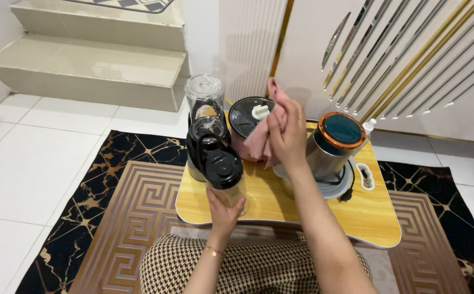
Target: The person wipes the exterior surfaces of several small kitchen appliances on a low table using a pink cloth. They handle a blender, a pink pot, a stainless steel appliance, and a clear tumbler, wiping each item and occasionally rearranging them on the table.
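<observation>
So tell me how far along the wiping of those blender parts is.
Nothing shows clearly as finished. In hand: the left hand grips a small jar with a black cap, and the right hand holds a pink cloth raised above the wooden tray. Not in hand: the blender base with clear cup, black lid and steel jar.

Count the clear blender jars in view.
2. One clear jar with a black cap is held in the left hand above the tray's near edge. The other jar stands at the back left. More may hide behind the pink cloth.
</observation>
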